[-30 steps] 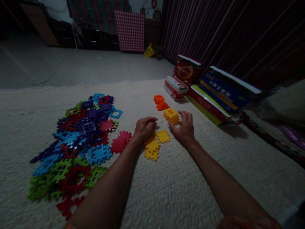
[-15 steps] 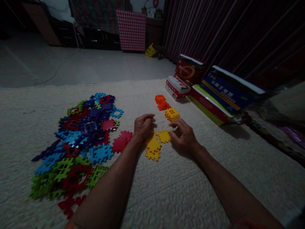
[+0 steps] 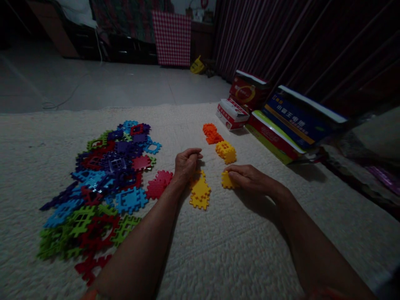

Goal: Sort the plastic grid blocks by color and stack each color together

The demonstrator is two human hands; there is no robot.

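My right hand [image 3: 245,177] pinches a yellow interlocking tile [image 3: 227,180] with notched edges between thumb and fingers, low over the quilted mat. My left hand [image 3: 187,164] rests with its fingers curled inward; whatever lies inside them is hidden. Just beside and below it, several flat yellow tiles [image 3: 200,191] overlap on the mat, partly covered by that hand. Beyond my right hand sits a yellow assembled block [image 3: 226,151] with a window-like face. Orange tiles [image 3: 212,134] lie behind it. Left of my left forearm are pink-red tiles [image 3: 159,184].
A wide heap of mixed tiles [image 3: 117,162], blue, purple, green and red, spreads over the left of the mat [image 3: 200,246]. Cardboard boxes stand at the right: a small white-and-red box [image 3: 233,114], a dark red box [image 3: 248,89] and a blue box [image 3: 300,116].
My right hand has closed on the yellow tile and drawn it to the right, away from the other yellow tiles. My left hand has hardly moved.
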